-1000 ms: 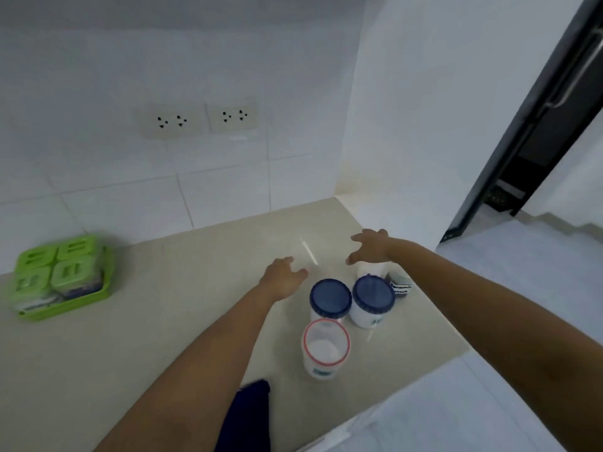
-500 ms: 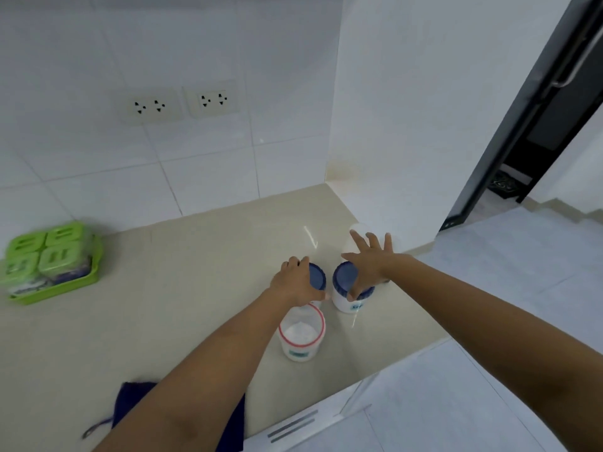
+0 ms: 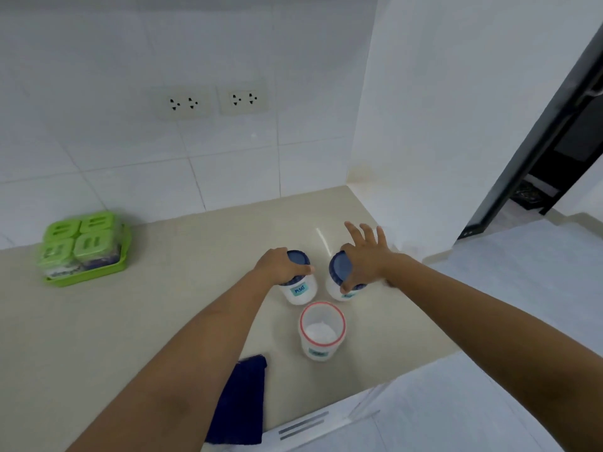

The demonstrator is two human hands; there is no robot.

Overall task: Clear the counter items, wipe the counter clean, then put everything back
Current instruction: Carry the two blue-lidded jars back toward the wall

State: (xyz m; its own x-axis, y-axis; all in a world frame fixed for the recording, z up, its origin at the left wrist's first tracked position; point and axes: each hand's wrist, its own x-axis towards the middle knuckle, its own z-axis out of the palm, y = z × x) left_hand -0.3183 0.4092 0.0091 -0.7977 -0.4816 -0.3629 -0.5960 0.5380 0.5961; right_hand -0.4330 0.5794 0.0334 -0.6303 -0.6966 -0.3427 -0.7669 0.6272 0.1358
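My left hand (image 3: 277,267) was clamped over the blue lid of the jar labelled MSG (image 3: 298,283), fingers wrapped around the lid rim. My right hand (image 3: 363,259) lay on the blue lid of the second jar (image 3: 339,277): thumb and palm pressed on the lid, the other fingers spread and pointing past it toward the corner wall, so not fully closed around it. The second jar leaned slightly toward the first. The two jars stood side by side near the right end of the bench (image 3: 130,321), close together; contact between them could not be told.

Just in front of them, toward me, stood a third jar (image 3: 321,331) with a red rim, white powder visible inside, upright, apart from both hands.

A dark blue cloth (image 3: 241,402) lay at the front edge of the bench, partly under my left forearm. A green tray (image 3: 85,252) of green-lidded boxes sat at the far left against the tiled wall.
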